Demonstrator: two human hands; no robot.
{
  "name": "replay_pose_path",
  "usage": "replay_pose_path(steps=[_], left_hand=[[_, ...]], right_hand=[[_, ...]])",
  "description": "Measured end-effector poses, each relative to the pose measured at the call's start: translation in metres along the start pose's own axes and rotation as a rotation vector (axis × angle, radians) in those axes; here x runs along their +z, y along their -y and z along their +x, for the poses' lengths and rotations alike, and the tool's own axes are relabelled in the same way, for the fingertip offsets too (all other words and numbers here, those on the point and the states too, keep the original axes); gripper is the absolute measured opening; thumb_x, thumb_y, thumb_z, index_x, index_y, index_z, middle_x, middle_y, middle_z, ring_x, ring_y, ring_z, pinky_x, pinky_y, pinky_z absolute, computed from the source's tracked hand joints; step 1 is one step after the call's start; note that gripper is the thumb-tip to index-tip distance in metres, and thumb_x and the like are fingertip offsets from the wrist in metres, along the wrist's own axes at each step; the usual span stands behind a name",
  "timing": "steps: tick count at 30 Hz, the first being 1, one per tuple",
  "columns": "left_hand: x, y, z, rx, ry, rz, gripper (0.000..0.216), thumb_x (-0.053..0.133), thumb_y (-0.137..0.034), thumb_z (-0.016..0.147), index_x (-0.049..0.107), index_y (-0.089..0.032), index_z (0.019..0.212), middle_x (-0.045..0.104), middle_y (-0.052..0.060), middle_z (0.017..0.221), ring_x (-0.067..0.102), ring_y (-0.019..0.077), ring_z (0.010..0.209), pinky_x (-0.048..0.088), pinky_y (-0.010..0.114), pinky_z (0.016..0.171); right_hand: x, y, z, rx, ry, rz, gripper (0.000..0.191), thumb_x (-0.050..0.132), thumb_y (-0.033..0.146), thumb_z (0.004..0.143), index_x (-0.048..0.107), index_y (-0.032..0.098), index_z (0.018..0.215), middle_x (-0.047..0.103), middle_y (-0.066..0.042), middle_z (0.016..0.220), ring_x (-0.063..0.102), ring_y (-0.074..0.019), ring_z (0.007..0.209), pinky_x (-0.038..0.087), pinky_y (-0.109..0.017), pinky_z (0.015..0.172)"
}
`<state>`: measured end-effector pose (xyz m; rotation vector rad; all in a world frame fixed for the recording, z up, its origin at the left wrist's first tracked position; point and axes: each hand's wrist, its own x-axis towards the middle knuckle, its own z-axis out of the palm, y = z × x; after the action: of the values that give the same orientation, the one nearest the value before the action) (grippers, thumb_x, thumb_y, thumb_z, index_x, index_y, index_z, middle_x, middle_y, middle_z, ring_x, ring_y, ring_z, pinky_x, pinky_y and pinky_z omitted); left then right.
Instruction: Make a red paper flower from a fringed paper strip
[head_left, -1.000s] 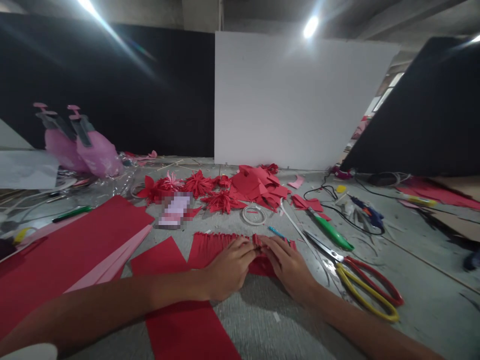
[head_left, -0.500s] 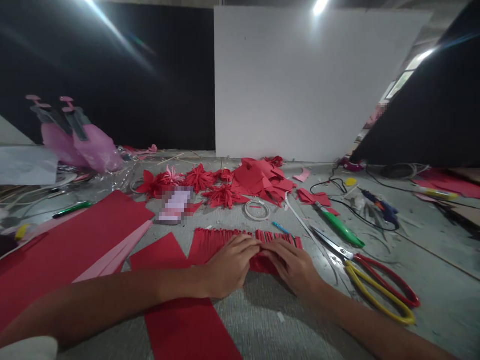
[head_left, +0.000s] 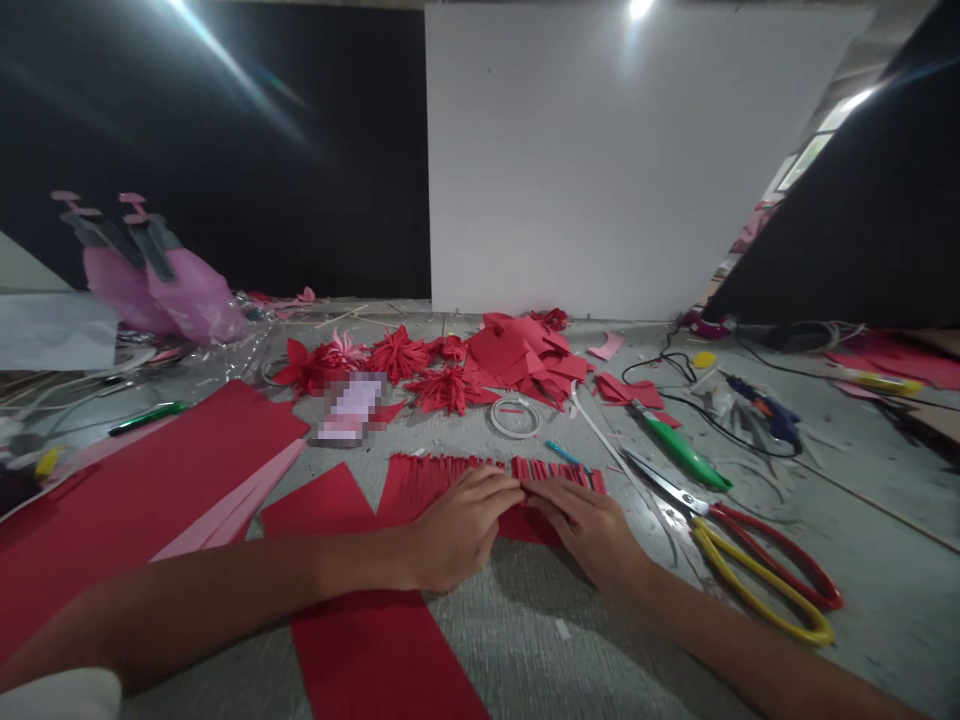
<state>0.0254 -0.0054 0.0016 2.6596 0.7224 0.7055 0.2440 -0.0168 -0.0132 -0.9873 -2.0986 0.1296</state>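
Note:
A strip of red paper (head_left: pixel 405 495), cut into a fringe along its far edge, lies on the table in front of me. My left hand (head_left: pixel 459 530) is closed on it near the middle, fingertips pinched together. Against it, my right hand (head_left: pixel 589 525) pinches the same fringed strip, and the fingertips of both hands meet. What lies exactly between the fingertips is hidden. Under my left forearm are flat sheets of red paper (head_left: pixel 382 650). Scissors (head_left: pixel 701 505) with one red and one yellow handle rest to the right of my right hand.
Beyond the strip sit red fringed paper flowers (head_left: pixel 448 388), a heap of red paper pieces (head_left: pixel 517 355) and a roll of white tape (head_left: pixel 515 418). A green-handled knife (head_left: pixel 682 452) and a glue gun (head_left: pixel 765 410) lie right. Pink spray bottles (head_left: pixel 187 300) stand far left.
Both hands stay pinched together on the fringed strip, with barely any shift. The view has tilted very slightly; the things on the table keep their places.

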Motion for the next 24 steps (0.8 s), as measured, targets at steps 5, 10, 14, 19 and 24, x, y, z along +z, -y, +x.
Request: replay_pose_path(steps=[5,10,14,19,24], left_hand=[[0.0004,0.0006,0.0002,0.002,-0.001,0.025,0.045,0.037,0.0,0.087,0.054,-0.009,0.129,0.059,0.013,0.132,0.047,0.0226,0.128,0.038,0.044,0.113],[0.0035,0.0029,-0.0013,0.008,0.007,0.051,0.048,0.038,0.002,0.086,0.051,-0.009,0.131,0.058,0.012,0.133,0.046,0.0211,0.13,0.036,0.04,0.115],[0.0033,0.0032,-0.0014,0.002,0.009,0.048,0.051,0.039,0.004,0.083,0.05,-0.01,0.13,0.058,0.011,0.132,0.046,0.0216,0.129,0.034,0.041,0.115],[-0.0006,0.0018,0.0001,-0.048,-0.002,-0.02,0.04,0.039,0.005,0.077,0.055,-0.016,0.106,0.06,0.007,0.118,0.049,0.0206,0.117,0.037,0.041,0.111],[-0.0015,0.001,0.0013,-0.171,-0.084,-0.096,0.032,0.036,0.004,0.074,0.047,-0.019,0.094,0.055,0.006,0.101,0.049,0.0211,0.099,0.046,0.038,0.093]], right_hand=[[0.0012,-0.0021,-0.001,-0.011,0.001,-0.038,0.032,0.043,0.016,0.097,0.07,0.023,0.111,0.077,-0.006,0.097,0.074,-0.0174,0.085,0.063,-0.03,0.076],[0.0024,-0.0029,-0.0021,-0.028,-0.003,-0.03,0.029,0.043,0.019,0.099,0.07,0.023,0.108,0.075,-0.006,0.096,0.073,-0.0166,0.083,0.062,-0.029,0.075],[0.0047,-0.0037,-0.0027,-0.01,-0.02,-0.032,0.025,0.046,0.021,0.099,0.071,0.022,0.103,0.072,-0.007,0.096,0.07,-0.0173,0.086,0.061,-0.03,0.076],[0.0048,-0.0035,-0.0021,0.013,-0.014,-0.025,0.023,0.049,0.021,0.097,0.071,0.024,0.1,0.069,-0.006,0.092,0.068,-0.0172,0.082,0.06,-0.031,0.073],[0.0038,-0.0042,-0.0035,0.014,-0.007,-0.013,0.022,0.05,0.019,0.096,0.071,0.025,0.101,0.067,-0.005,0.091,0.067,-0.0165,0.082,0.059,-0.029,0.072]])
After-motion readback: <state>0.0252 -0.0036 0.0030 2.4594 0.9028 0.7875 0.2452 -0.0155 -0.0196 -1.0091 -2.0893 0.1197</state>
